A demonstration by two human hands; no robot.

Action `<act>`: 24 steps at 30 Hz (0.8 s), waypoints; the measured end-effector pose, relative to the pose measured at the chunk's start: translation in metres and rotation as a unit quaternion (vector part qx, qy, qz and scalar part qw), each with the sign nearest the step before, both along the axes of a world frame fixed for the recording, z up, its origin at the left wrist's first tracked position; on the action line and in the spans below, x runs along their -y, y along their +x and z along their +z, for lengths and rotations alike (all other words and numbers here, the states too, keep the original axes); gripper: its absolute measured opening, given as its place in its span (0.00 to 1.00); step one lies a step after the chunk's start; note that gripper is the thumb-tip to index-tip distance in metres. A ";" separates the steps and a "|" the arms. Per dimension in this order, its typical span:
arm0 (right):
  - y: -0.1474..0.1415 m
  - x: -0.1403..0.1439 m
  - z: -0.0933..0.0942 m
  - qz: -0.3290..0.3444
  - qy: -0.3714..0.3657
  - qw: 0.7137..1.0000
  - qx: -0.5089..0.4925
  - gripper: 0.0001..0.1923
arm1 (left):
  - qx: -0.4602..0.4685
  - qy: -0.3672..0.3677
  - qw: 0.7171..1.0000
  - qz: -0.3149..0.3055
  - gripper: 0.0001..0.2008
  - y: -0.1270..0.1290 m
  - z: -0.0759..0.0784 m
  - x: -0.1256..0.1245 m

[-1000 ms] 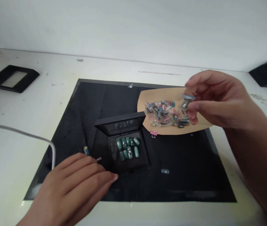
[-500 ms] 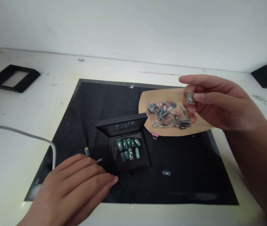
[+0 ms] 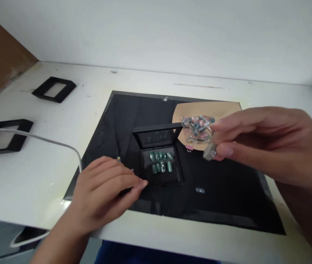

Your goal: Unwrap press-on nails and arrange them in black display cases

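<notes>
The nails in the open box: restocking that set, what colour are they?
Teal green nails, some with pale markings, in the head view.

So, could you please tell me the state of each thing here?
Black box: open, lid up, green nails inside.
Right hand: pinching a small grey piece.
Left hand: flat on the black mat, holding nothing.
Brown paper: flat, heaped with nails.

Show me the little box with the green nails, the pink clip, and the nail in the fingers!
Open black box (image 3: 162, 175), head view, front wall.
Pink clip (image 3: 189, 147), head view, its body.
Held nail (image 3: 209, 151), head view, its middle.
</notes>
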State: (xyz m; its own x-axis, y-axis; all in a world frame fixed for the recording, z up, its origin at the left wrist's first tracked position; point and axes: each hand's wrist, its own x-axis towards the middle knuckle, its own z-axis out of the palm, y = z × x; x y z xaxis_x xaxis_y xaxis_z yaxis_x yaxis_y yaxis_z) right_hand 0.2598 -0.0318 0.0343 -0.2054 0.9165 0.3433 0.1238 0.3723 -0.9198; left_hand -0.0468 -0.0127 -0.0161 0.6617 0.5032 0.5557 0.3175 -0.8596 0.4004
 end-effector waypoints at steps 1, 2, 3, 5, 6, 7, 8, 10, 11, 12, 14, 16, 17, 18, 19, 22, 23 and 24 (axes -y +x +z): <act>-0.008 0.005 0.001 0.021 -0.003 1.000 -0.016 0.20 | 0.029 0.000 1.000 0.010 0.08 0.003 0.002 0.002; -0.015 0.009 0.001 0.045 -0.015 0.998 -0.039 0.20 | 0.057 -0.003 0.998 0.014 0.08 0.007 0.004 0.005; -0.022 0.013 0.000 0.067 -0.033 0.995 -0.066 0.21 | 0.078 -0.004 0.997 0.014 0.08 0.011 0.007 0.008; -0.035 0.020 -0.004 0.100 -0.076 0.985 -0.117 0.21 | 0.102 0.001 0.995 0.008 0.12 0.020 0.013 0.016; -0.041 0.023 -0.006 0.106 -0.094 0.980 -0.137 0.19 | 0.122 0.005 0.992 0.005 0.15 0.024 0.016 0.020; -0.045 0.026 -0.007 0.109 -0.111 0.976 -0.151 0.17 | 0.138 0.009 0.990 0.006 0.18 0.028 0.019 0.023; -0.049 0.029 -0.008 0.110 -0.126 0.973 -0.158 0.15 | 0.151 0.014 0.988 0.008 0.20 0.032 0.021 0.026; -0.054 0.035 -0.008 0.117 -0.149 0.968 -0.164 0.12 | 0.159 0.024 0.987 0.007 0.20 0.037 0.024 0.030; -0.056 0.038 -0.008 0.127 -0.160 0.965 -0.166 0.11 | 0.161 0.029 0.986 0.007 0.17 0.039 0.025 0.032; -0.057 0.041 -0.008 0.141 -0.171 0.960 -0.169 0.11 | 0.158 0.032 0.987 0.009 0.15 0.040 0.025 0.033; -0.058 0.045 -0.008 0.165 -0.188 0.951 -0.182 0.10 | 0.150 0.047 0.987 0.021 0.09 0.040 0.024 0.034; -0.060 0.049 -0.009 0.177 -0.201 0.945 -0.185 0.11 | 0.152 0.069 0.985 0.035 0.07 0.038 0.022 0.036; -0.061 0.050 -0.009 0.181 -0.207 0.945 -0.179 0.11 | 0.160 0.076 0.983 0.039 0.08 0.036 0.020 0.037; -0.061 0.051 -0.008 0.184 -0.210 0.945 -0.172 0.12 | 0.166 0.078 0.982 0.041 0.09 0.035 0.019 0.038; -0.062 0.052 -0.008 0.188 -0.212 0.945 -0.162 0.13 | 0.168 0.076 0.982 0.038 0.10 0.033 0.017 0.039; -0.063 0.053 -0.006 0.186 -0.198 0.950 -0.151 0.14 | 0.144 0.056 0.988 0.015 0.14 0.028 0.015 0.041; -0.062 0.053 -0.006 0.182 -0.193 0.952 -0.153 0.14 | 0.134 0.056 0.989 0.004 0.15 0.028 0.014 0.041; -0.062 0.052 -0.006 0.176 -0.189 0.954 -0.155 0.14 | 0.131 0.060 0.990 -0.002 0.15 0.028 0.014 0.040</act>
State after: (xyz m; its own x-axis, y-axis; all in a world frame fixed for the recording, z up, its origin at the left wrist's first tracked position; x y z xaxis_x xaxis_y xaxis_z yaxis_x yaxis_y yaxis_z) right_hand 0.1976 -0.0841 0.0287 -0.4649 0.8802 0.0960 -0.2473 -0.0250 -0.9686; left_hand -0.0186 -0.0525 -0.0024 0.4897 0.4209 0.7636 0.2127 -0.9070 0.3635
